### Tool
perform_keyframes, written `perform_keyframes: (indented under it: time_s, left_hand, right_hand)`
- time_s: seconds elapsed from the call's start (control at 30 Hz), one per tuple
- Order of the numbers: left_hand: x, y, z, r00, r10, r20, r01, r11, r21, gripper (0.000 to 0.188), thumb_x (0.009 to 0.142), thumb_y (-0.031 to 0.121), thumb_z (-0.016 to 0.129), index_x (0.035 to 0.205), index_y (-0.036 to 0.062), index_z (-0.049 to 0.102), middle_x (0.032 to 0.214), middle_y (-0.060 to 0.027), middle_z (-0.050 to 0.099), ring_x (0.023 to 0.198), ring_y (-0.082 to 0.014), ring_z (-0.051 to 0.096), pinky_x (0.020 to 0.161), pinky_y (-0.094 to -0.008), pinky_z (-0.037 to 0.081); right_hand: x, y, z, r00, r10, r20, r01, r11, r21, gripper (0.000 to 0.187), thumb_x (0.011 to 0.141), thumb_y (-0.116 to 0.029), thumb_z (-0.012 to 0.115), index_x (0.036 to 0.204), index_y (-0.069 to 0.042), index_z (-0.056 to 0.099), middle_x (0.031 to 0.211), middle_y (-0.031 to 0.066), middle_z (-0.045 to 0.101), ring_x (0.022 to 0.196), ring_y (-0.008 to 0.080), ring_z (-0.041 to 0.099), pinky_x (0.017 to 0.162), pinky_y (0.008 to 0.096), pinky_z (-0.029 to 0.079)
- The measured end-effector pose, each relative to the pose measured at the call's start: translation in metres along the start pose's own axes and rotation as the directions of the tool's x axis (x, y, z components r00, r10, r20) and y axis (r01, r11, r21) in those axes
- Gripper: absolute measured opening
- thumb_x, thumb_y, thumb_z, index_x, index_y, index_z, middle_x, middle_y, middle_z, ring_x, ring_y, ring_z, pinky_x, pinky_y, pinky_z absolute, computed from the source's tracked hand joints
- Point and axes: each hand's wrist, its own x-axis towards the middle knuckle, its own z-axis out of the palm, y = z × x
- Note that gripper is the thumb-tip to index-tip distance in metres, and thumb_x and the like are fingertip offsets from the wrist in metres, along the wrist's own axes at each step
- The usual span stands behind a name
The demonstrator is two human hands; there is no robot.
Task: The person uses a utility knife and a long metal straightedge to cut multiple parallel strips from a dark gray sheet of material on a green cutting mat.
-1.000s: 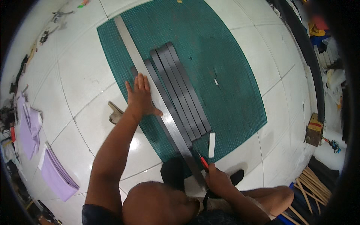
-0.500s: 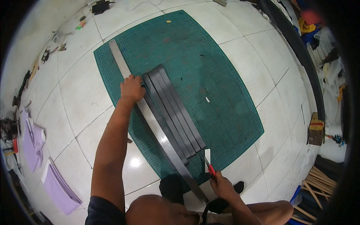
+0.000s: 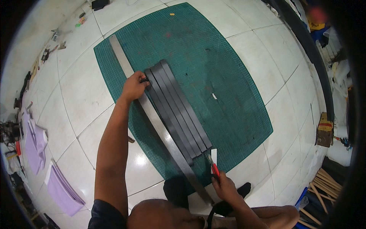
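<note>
A long metal ruler (image 3: 154, 119) lies slantwise across a green cutting mat (image 3: 232, 99). Along its right side several dark grey flat strips (image 3: 179, 108) rest side by side. My left hand (image 3: 133, 87) is over the ruler's upper part, its thumb and fingers closed on the far end of the dark strip nearest the ruler. In my right hand (image 3: 225, 187), near the mat's front edge, is a red-handled cutter knife (image 3: 215, 170), its tip close to the near ends of the strips. A small white rectangular piece (image 3: 214, 154) is beside the blade.
A small white scrap (image 3: 214, 96) and a yellowish bit (image 3: 172, 14) lie on the mat. Folded lilac cloth (image 3: 65, 189) is on the tiled floor at left. At right are a long black roll (image 3: 314, 57), a small box (image 3: 325, 131) and wooden sticks (image 3: 328, 181).
My left fingers have gone from resting on the ruler and strip to pinching the strip's far end, which is slightly raised. The right hand keeps the knife in nearly the same place.
</note>
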Motion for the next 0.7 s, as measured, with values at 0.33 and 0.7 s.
perform_keyframes:
  time_s: [0.33,0.7]
  left_hand:
    - [-0.006,-0.005,0.01,0.995,0.026,-0.096,-0.02,0.998,0.063,0.03,0.083,0.022,0.077,0.104,0.0084,0.061,0.097,-0.01,0.072,0.089,-0.0278,0.07,0.086,-0.0405,0.051]
    - [-0.004,-0.007,0.017,0.992,0.051,-0.116,-0.046,0.998,0.045,0.029,0.085,0.02,0.076,0.105,0.0075,0.059,0.094,-0.0101,0.068,0.086,-0.0253,0.066,0.081,-0.039,0.05]
  right_hand:
    - [0.096,-0.126,0.029,0.953,-0.295,-0.062,0.281,0.943,-0.177,0.03,0.097,-0.019,0.056,0.116,-0.002,0.04,0.085,0.0248,0.069,0.08,0.0459,0.07,0.073,0.0543,0.055]
    - [0.105,-0.127,0.039,0.962,-0.273,-0.018,0.257,0.923,-0.285,0.033,0.096,-0.017,0.055,0.118,0.001,0.039,0.088,0.0241,0.07,0.083,0.0428,0.071,0.074,0.0519,0.056]
